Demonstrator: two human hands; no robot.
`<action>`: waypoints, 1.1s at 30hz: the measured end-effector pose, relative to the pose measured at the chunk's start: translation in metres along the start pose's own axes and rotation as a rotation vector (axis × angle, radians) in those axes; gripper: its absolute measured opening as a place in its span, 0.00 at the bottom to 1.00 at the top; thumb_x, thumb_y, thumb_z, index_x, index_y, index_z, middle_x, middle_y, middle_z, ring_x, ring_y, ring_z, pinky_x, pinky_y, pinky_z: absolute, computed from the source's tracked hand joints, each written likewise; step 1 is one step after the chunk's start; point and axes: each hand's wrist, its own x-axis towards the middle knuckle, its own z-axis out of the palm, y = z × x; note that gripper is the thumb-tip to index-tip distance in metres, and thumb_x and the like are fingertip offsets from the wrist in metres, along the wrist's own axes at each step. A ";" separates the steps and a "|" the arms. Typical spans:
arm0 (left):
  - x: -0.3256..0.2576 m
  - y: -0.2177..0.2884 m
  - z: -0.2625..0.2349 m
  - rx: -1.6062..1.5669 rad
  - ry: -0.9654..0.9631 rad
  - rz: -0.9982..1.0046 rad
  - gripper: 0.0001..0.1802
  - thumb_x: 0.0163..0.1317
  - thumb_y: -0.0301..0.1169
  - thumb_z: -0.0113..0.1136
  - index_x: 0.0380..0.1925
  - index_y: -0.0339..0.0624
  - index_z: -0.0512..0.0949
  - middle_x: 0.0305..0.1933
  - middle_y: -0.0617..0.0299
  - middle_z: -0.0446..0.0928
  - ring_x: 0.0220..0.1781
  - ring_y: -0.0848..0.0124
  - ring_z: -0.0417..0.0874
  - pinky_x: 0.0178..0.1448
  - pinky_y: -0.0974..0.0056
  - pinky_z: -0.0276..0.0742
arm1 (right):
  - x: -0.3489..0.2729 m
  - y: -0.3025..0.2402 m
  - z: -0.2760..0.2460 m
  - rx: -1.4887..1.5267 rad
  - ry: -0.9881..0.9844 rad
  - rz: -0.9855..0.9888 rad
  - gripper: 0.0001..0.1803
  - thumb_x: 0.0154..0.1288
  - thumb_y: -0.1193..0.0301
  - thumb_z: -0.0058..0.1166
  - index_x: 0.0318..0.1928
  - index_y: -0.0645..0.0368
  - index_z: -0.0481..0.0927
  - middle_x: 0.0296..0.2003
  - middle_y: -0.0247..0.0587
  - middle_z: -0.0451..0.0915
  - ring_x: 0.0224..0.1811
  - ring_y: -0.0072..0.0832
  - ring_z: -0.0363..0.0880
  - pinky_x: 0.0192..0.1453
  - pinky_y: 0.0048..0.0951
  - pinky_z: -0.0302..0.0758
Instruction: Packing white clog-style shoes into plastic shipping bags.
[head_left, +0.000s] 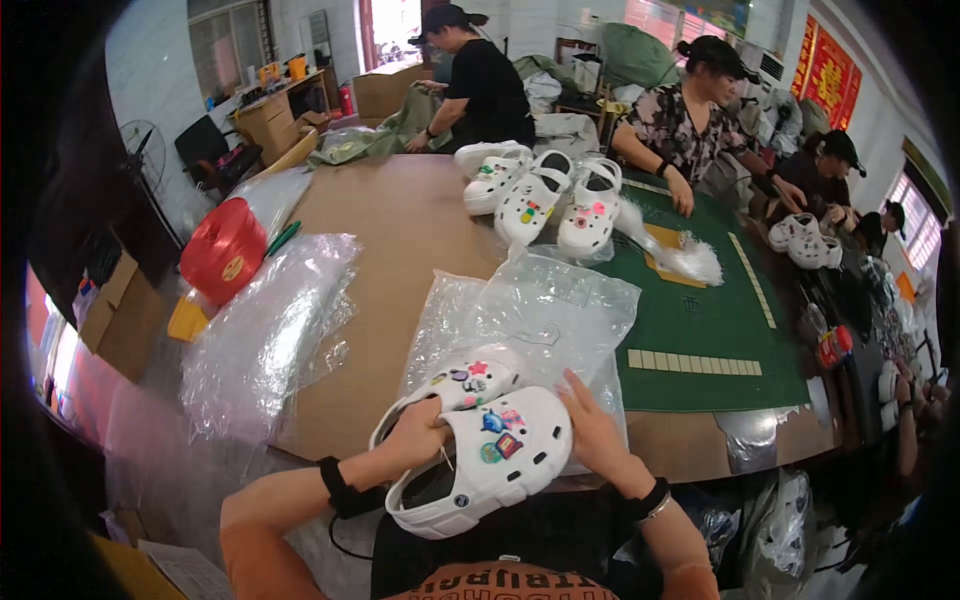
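A pair of white clogs [540, 425] with colourful charms is in front of me at the table's near edge. My left hand [415, 435] grips both clogs, its fingers closed at the foot openings between them. Beside the toe of the nearer clog is my right hand [592, 425], its fingers stretched out and apart; whether it touches the shoe I cannot tell. Under and beyond the clogs a clear plastic bag [560, 300] lies flat, partly hidden by them.
More white clogs [525, 213] stand at the table's far side. On the left lie a stack of clear bags [265, 330] and a red tape roll [222, 250]. A green mat [700, 320] with rows of pale tiles [695, 362] covers the right. Several people work around the table.
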 end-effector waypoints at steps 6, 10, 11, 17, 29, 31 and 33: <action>0.010 -0.004 0.007 0.115 0.112 0.079 0.12 0.51 0.31 0.54 0.34 0.35 0.75 0.34 0.43 0.75 0.40 0.48 0.75 0.42 0.54 0.69 | -0.008 -0.003 0.009 0.042 -0.121 0.035 0.27 0.54 0.83 0.43 0.58 0.57 0.66 0.63 0.50 0.57 0.52 0.50 0.71 0.50 0.38 0.73; 0.019 -0.012 0.025 0.185 0.217 0.009 0.14 0.50 0.34 0.55 0.31 0.33 0.73 0.34 0.41 0.74 0.41 0.45 0.73 0.43 0.52 0.68 | -0.010 0.011 0.030 -0.053 -0.062 -0.006 0.31 0.52 0.84 0.40 0.60 0.63 0.59 0.63 0.59 0.54 0.53 0.54 0.69 0.51 0.40 0.72; 0.018 -0.005 0.029 0.212 0.232 0.013 0.15 0.50 0.35 0.55 0.31 0.33 0.73 0.35 0.41 0.74 0.42 0.45 0.73 0.44 0.52 0.69 | -0.013 0.012 0.035 -0.118 -0.015 -0.058 0.31 0.51 0.84 0.41 0.60 0.65 0.58 0.63 0.62 0.52 0.49 0.56 0.71 0.48 0.40 0.73; 0.017 0.011 0.014 0.404 0.019 -0.082 0.17 0.49 0.37 0.55 0.33 0.32 0.72 0.36 0.40 0.74 0.41 0.45 0.75 0.44 0.51 0.70 | -0.016 0.005 0.029 0.028 -0.234 0.170 0.34 0.52 0.82 0.40 0.63 0.64 0.53 0.64 0.62 0.49 0.59 0.59 0.59 0.56 0.42 0.68; 0.016 0.005 0.034 0.343 0.274 0.062 0.12 0.50 0.32 0.51 0.30 0.33 0.71 0.38 0.41 0.73 0.41 0.44 0.72 0.45 0.47 0.68 | -0.028 0.001 0.050 0.017 -0.007 0.064 0.31 0.50 0.85 0.38 0.59 0.69 0.57 0.60 0.64 0.54 0.59 0.59 0.59 0.59 0.42 0.65; 0.020 0.012 0.032 0.397 0.104 -0.003 0.13 0.49 0.32 0.51 0.30 0.32 0.71 0.37 0.41 0.72 0.42 0.45 0.72 0.45 0.48 0.68 | -0.031 0.009 0.043 -0.020 -0.015 0.075 0.31 0.51 0.85 0.39 0.60 0.69 0.56 0.60 0.64 0.54 0.60 0.59 0.58 0.60 0.42 0.64; 0.014 0.008 0.029 0.371 0.041 0.036 0.11 0.49 0.31 0.51 0.27 0.32 0.71 0.36 0.40 0.72 0.42 0.45 0.72 0.45 0.50 0.68 | -0.032 0.016 0.033 0.116 -0.013 0.200 0.31 0.52 0.85 0.39 0.60 0.70 0.55 0.61 0.64 0.54 0.61 0.58 0.56 0.63 0.42 0.61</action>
